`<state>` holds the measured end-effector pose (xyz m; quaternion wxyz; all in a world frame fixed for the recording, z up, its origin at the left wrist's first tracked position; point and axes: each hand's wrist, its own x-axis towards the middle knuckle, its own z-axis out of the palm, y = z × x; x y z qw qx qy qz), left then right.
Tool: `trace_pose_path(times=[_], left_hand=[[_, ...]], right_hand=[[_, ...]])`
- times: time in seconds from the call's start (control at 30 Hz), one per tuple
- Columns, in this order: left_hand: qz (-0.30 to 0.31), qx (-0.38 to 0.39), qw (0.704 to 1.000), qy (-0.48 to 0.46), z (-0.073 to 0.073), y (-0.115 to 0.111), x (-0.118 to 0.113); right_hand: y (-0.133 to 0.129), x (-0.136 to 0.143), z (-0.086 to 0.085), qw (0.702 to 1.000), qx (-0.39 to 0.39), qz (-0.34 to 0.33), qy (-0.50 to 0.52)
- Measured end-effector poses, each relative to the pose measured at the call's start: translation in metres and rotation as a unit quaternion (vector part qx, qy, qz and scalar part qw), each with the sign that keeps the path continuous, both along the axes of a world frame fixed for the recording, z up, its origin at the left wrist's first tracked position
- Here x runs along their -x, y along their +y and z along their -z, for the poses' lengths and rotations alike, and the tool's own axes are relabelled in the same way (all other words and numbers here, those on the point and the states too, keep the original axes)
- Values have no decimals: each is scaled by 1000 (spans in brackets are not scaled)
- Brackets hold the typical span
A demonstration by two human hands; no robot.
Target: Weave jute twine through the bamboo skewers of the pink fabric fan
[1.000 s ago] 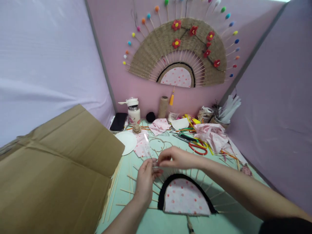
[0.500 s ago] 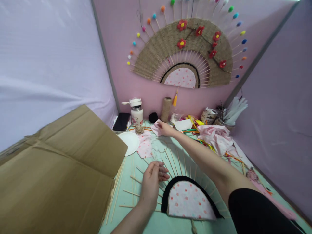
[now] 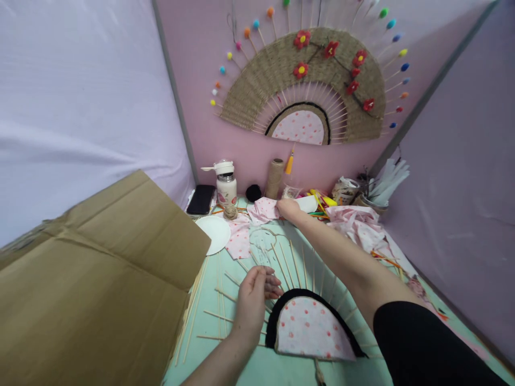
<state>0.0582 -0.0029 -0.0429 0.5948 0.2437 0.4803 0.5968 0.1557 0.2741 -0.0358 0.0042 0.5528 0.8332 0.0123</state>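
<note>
My left hand (image 3: pixel 254 296) hovers over thin wooden sticks (image 3: pixel 223 296) at the left of a half-made fan, its fingers loosely curled and apart, holding nothing. The fan's half-round base (image 3: pixel 316 328) wears pink dotted fabric and a thick black rim (image 3: pixel 303 292), with sticks radiating outward. Far back on the table, my right hand (image 3: pixel 287 208) is closed at the right edge of a pink dotted fabric scrap (image 3: pixel 263 210); its fingertips are mostly hidden. Just behind that hand lies a white half-round piece (image 3: pixel 308 203).
Brown cardboard (image 3: pixel 100 279) covers the left side, beside a white disc (image 3: pixel 215 234). Along the back stand a phone (image 3: pixel 201 200), an open bottle (image 3: pixel 226 187), black yarn (image 3: pixel 253 193) and a twine spool (image 3: pixel 274 178). Crumpled fabric (image 3: pixel 358 222) lies right. A finished fan (image 3: pixel 306 69) hangs behind.
My right hand has moved a little to the right, and the fabric scrap at it now lies more spread out. My left hand has hardly moved.
</note>
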Motion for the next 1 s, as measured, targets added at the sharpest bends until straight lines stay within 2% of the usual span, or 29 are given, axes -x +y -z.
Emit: trace_pose_path(times=[0.17, 0.3, 0.4, 0.53, 0.63, 0.73, 0.8, 0.87, 0.9, 1.0], left_hand=[[-3, -22, 1000, 15, 2, 0, 1], [7, -39, 999, 21, 2, -1, -1], [14, -41, 999, 15, 3, -1, -2], [18, -47, 999, 18, 4, -1, -3], [18, -48, 998, 25, 5, -1, -3], [21, -49, 998, 38, 5, -1, -2], [20, -52, 998, 43, 5, -1, -2], [19, -54, 997, 43, 5, -1, -2], [20, -54, 997, 42, 5, 0, -2], [23, -54, 997, 41, 6, 0, -2]], right_hand=[[-6, 4, -4, 999, -32, -12, 7], [-10, 3, -18, 993, -101, 4, 52], [-17, 1, -34, 986, -148, -23, 76], [-33, -5, -55, 986, -148, -70, -5], [-49, -15, -68, 991, -128, -32, -24], [-69, -31, -75, 991, -114, -11, 65], [-87, -46, -77, 981, -68, -40, 179], [-108, -62, -77, 942, 34, -57, 330], [-120, -71, -75, 903, 100, -51, 414], [-158, -96, -67, 736, 242, -8, 632]])
